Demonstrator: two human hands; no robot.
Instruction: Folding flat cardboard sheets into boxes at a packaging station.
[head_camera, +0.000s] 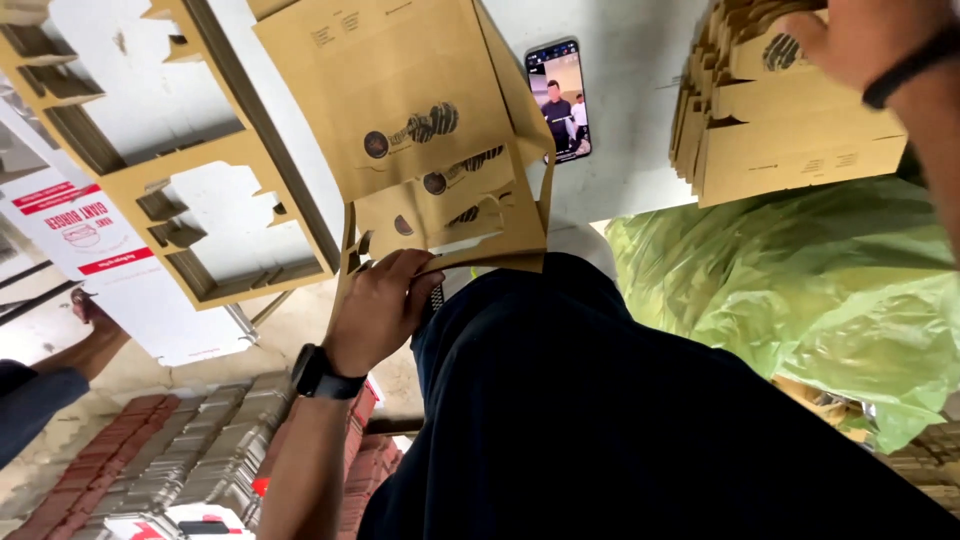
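1. The brown cardboard box blank (400, 110) lies half over the near edge of the white table (640, 70), printed face up, with more blanks of the same kind fanned out under its lower end.
2. The left hand (375, 310), a dark watch on its wrist, is closed around the lower edge of that blank, fingers curled over the flaps where the blank overhangs the table.
3. The right hand (860, 40), wearing a dark wristband, rests on top of a stack of folded brown blanks (790, 130) well to the right of the held blank. Its fingers are cut off by the frame edge, so I cannot tell whether they grip or only press.
4. A phone (560, 100) with a lit screen lies flat on the table just right of the held blank, between it and the stack.
5. Below the stack, to the lower right of the blank, sits a bulging green plastic bag (790, 290).
6. To the left of the blank lies a die-cut brown sheet (170, 160) with cut-out openings, and past it a white printed carton (90, 250) that another person's hand (90, 315) touches.
7. Below the blank, on the floor, are rows of stacked red and grey flat cartons (200, 450).
8. To handle the blank well, I judge the left-hand grip should stay on the flap crease and not the loose tabs, which look thin and apt to tear or bend.
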